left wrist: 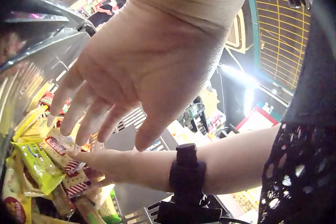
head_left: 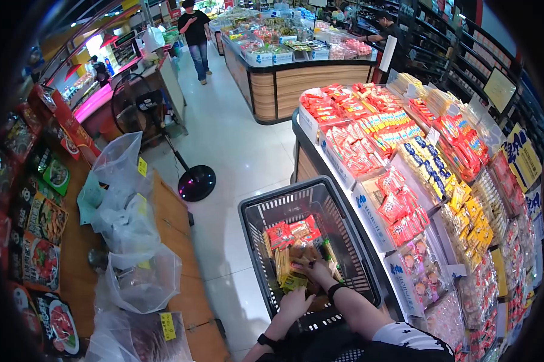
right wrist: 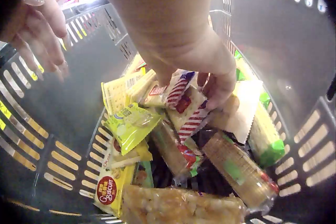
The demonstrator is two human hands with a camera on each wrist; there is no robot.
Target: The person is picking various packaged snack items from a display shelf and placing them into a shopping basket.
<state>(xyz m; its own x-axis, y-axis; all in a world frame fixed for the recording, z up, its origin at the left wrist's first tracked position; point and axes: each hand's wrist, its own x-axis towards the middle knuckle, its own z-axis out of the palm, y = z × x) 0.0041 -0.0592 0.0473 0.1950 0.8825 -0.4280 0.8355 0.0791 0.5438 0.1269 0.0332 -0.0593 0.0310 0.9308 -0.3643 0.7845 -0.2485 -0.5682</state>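
Observation:
A dark grey shopping basket [head_left: 284, 202] holds several packaged snacks. Deep inside it, my right hand [right wrist: 194, 50] pinches a small snack packet with red and white striped ends [right wrist: 191, 113] between thumb and curled fingers. Another striped packet [right wrist: 180, 88] lies right under that hand. Beside them are a yellow-green packet [right wrist: 134, 124], a yellow biscuit packet [right wrist: 109, 184] and a clear-wrapped pack of brown pieces [right wrist: 184, 205]. My left hand [left wrist: 142, 71] hovers over the near left side of the basket, its fingers spread and nothing in it.
To the right runs a slanted display of red, yellow and blue snack packets [head_left: 395, 214]. Plastic bags [head_left: 142, 277] sit on a wooden counter at left, near a standing fan [head_left: 196, 182]. A person [head_left: 194, 36] stands in the tiled aisle.

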